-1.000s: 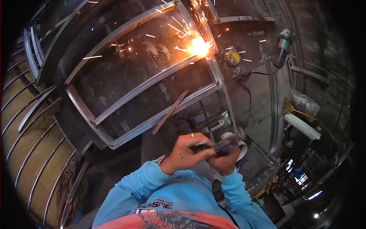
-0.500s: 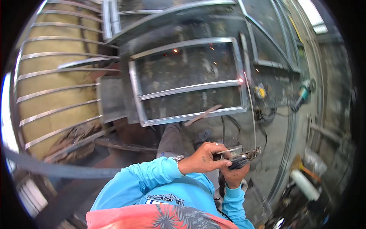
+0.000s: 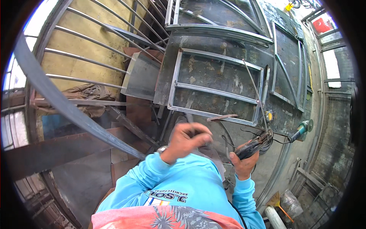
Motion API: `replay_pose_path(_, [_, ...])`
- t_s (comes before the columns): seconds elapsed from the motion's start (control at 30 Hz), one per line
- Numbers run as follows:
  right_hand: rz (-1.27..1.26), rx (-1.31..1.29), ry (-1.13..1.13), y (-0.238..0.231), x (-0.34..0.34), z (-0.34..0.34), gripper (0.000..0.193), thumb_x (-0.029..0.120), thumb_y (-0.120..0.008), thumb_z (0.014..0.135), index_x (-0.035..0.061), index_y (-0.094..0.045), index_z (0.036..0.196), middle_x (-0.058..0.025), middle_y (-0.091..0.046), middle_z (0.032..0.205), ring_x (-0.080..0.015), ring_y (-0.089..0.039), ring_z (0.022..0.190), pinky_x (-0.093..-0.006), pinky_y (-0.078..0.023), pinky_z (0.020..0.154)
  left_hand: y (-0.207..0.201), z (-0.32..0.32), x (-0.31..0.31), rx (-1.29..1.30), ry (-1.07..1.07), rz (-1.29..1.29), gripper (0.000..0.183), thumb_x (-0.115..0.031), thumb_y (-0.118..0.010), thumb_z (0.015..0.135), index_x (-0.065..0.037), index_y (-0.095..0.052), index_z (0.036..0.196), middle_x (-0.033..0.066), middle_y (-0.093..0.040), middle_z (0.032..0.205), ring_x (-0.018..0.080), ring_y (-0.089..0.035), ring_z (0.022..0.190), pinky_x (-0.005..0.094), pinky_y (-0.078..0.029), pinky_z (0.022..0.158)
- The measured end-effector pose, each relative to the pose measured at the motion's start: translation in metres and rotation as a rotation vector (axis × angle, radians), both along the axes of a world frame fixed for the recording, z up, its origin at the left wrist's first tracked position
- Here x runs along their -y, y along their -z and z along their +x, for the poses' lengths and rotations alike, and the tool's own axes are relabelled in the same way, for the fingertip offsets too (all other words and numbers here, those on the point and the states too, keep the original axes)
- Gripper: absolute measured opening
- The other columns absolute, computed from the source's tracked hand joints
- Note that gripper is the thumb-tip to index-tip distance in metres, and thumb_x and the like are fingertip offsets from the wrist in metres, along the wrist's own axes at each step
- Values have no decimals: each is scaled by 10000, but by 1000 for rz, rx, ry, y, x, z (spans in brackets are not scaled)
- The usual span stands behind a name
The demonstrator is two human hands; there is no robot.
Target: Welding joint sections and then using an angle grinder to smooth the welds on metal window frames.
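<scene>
Withdrawn from the electrode holder (image 3: pixel 248 149), our left hand (image 3: pixel 183 143) curls, finger closure unclear; our right hand (image 3: pixel 245 165) clamps its fingers around the holder.

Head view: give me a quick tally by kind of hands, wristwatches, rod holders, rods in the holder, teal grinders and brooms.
Hands, left hand and right hand: 2
Wristwatch: 1
Rod holder: 1
Welding rod: 1
Teal grinder: 1
Broom: 1
Total: 7
</scene>
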State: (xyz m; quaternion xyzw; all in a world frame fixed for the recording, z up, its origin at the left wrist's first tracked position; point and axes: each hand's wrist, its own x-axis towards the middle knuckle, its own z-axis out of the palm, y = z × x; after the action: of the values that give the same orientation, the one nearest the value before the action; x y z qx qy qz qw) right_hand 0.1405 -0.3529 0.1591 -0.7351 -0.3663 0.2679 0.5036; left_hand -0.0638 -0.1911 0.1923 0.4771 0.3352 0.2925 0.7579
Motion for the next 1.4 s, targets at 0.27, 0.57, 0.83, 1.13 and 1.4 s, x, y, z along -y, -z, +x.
replay_pose_path(0.27, [-187, -140, 59, -15, -71, -13, 674, 260, -935, 642, 30, -487, 1090, -6, -539, 890, -64, -509, 666, -202, -426, 538, -123, -74, -175, 901, -320, 303, 264, 30, -827, 680, -107, -654, 824, 17, -594, 579, 122, -519, 481, 262, -309, 372])
replay_pose_path(0.57, [-213, -37, 428, -26, -92, -8, 700, 179, -912, 674, 46, -443, 1178, -11, -516, 971, -70, -517, 750, -191, -449, 566, -112, -33, -291, 739, 218, 308, 196, -95, -774, 820, -55, -604, 910, 23, -553, 588, 103, -452, 456, 234, -308, 359])
replay_pose_path(0.83, [-176, -21, 687, -31, -38, -21, 753, 222, -927, 653, 16, -444, 1194, -43, -537, 982, -94, -536, 733, -221, -471, 586, 26, 98, -213, -154, 497, -51, 549, -452, -364, 1054, -11, -687, 1004, 73, -698, 757, 69, -513, 545, 207, -372, 500])
replay_pose_path(1.13, [-241, -106, 732, -2, -1, -20, 691, 214, -882, 651, -33, -487, 1161, -24, -565, 831, -70, -514, 592, -208, -461, 528, 52, 141, -85, -181, 944, -417, 368, -344, -515, 1029, -18, -684, 1044, 43, -693, 829, 55, -536, 679, 225, -433, 610])
replay_pose_path(1.4, [-269, -210, 704, 9, 54, -5, 698, 257, -936, 602, -11, -531, 1103, -10, -605, 770, -50, -543, 580, -216, -472, 513, 58, 160, -26, -371, 1234, -25, 265, -209, -685, 938, 40, -699, 1026, 81, -698, 818, 97, -617, 760, 267, -495, 663])
